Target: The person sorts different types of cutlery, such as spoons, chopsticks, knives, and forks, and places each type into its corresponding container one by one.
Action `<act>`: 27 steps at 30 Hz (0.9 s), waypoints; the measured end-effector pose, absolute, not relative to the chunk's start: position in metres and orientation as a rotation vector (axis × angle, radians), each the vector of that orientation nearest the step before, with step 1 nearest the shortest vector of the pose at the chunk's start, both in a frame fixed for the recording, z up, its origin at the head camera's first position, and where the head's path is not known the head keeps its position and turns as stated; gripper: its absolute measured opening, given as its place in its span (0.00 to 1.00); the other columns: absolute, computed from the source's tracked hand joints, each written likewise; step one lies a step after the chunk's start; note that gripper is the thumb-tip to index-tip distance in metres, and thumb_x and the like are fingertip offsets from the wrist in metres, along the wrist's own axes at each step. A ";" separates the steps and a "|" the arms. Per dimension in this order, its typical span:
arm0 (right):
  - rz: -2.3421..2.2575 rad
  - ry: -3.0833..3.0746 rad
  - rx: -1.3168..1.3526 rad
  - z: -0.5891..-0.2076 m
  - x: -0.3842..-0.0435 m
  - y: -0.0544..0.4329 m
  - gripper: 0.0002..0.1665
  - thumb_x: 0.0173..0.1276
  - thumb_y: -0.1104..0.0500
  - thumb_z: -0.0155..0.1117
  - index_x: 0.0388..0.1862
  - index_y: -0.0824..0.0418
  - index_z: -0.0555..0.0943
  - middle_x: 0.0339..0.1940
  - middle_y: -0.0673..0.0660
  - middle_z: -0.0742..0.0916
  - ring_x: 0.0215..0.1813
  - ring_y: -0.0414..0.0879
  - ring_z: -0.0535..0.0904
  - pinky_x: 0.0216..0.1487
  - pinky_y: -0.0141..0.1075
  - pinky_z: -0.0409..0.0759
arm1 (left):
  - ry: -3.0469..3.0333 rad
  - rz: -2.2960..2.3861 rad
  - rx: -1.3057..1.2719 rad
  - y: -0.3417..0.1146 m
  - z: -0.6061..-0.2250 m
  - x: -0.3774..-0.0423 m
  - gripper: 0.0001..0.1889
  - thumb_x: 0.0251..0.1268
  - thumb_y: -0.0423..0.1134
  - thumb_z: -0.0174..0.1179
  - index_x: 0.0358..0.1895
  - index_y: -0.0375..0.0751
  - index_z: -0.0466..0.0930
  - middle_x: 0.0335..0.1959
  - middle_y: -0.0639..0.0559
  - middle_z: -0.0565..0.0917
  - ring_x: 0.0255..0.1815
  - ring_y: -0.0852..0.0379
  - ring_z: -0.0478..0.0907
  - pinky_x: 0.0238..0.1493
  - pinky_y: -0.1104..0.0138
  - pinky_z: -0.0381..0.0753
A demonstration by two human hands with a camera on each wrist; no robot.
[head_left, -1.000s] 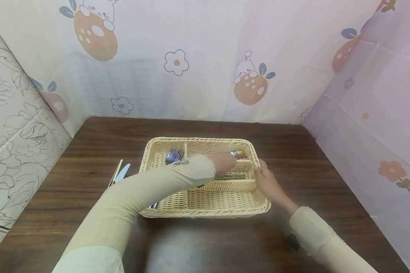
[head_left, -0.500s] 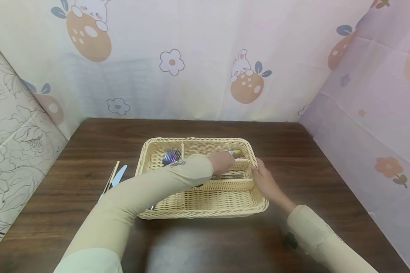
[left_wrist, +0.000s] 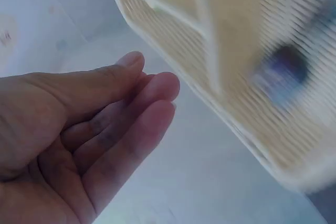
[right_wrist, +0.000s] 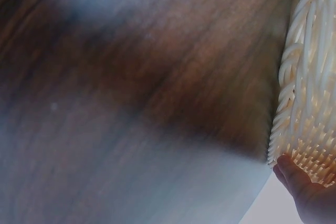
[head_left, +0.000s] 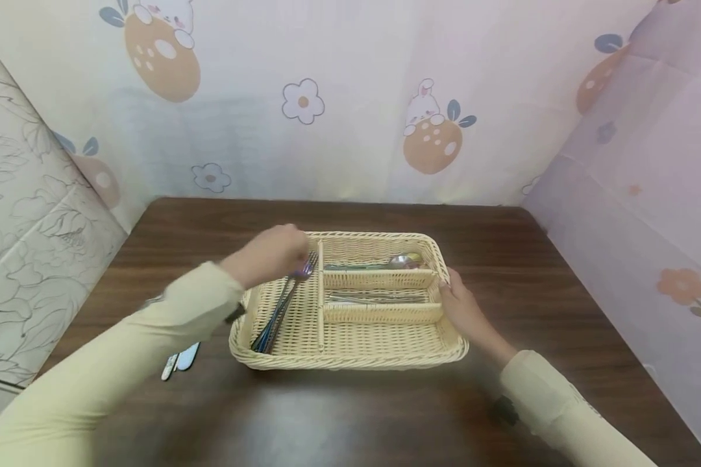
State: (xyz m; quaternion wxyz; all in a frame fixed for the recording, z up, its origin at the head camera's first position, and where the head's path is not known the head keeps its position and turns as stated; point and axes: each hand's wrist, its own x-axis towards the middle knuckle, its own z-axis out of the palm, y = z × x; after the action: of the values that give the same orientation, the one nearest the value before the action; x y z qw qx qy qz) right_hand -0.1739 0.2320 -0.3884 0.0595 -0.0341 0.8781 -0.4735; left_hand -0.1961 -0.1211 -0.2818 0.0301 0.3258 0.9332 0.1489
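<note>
A cream woven cutlery basket (head_left: 385, 338) with several compartments sits on the table. My left hand (head_left: 271, 255) is above its back left corner, partly covering the forks below. In the left wrist view, the left hand (left_wrist: 105, 129) holds nothing, its fingers loosely bent and the thumb near the fingertips. Long dark, purplish-blue forks (head_left: 277, 318) lie slanted in the left compartment. A spoon (head_left: 398, 261) lies in the back right compartment, and thin metal sticks (head_left: 380, 299) in the middle one. My right hand (head_left: 466, 314) grips the basket's right end, thumb at the rim.
Left of the basket, cutlery lies on the dark wooden table (head_left: 350, 415); a pale blue rounded end (head_left: 187, 357) and a patterned handle (head_left: 169, 368) show below the left sleeve, which hides the rest. A printed curtain (head_left: 350, 149) hangs behind the table.
My left hand has left the back right compartment empty, moving left above the fork compartment. The spoon and forks are now more exposed. My right hand stays on the basket's end.
</note>
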 end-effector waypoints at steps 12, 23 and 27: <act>-1.388 2.655 -0.103 -0.382 -0.170 0.234 0.32 0.79 0.53 0.31 0.75 0.65 0.43 0.68 0.77 0.63 0.67 0.69 0.62 0.64 0.59 0.58 | 2.880 0.471 0.465 -0.262 -0.337 -0.167 0.14 0.48 0.25 0.59 0.13 0.42 0.68 0.13 0.57 0.66 0.14 0.62 0.60 0.16 0.67 0.63; -1.402 2.634 -0.097 -0.382 -0.170 0.232 0.31 0.79 0.53 0.31 0.76 0.63 0.44 0.68 0.75 0.63 0.67 0.67 0.63 0.64 0.58 0.58 | 2.612 0.541 0.240 -0.293 -0.372 -0.146 0.13 0.53 0.30 0.66 0.14 0.39 0.75 0.10 0.52 0.74 0.10 0.61 0.70 0.15 0.69 0.70; -1.404 2.631 -0.092 -0.382 -0.170 0.232 0.31 0.79 0.53 0.31 0.76 0.63 0.44 0.69 0.75 0.63 0.67 0.67 0.62 0.64 0.58 0.58 | 2.573 0.581 0.204 -0.293 -0.373 -0.146 0.11 0.53 0.27 0.63 0.16 0.36 0.74 0.12 0.49 0.76 0.12 0.58 0.74 0.17 0.67 0.77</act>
State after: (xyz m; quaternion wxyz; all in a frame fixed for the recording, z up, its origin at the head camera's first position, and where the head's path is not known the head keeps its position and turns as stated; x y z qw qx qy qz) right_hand -0.1705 0.2316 -0.3818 0.0791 -0.0309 0.8790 -0.4692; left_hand -0.1458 -0.2929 -0.3726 0.2456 0.0747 0.9427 0.2130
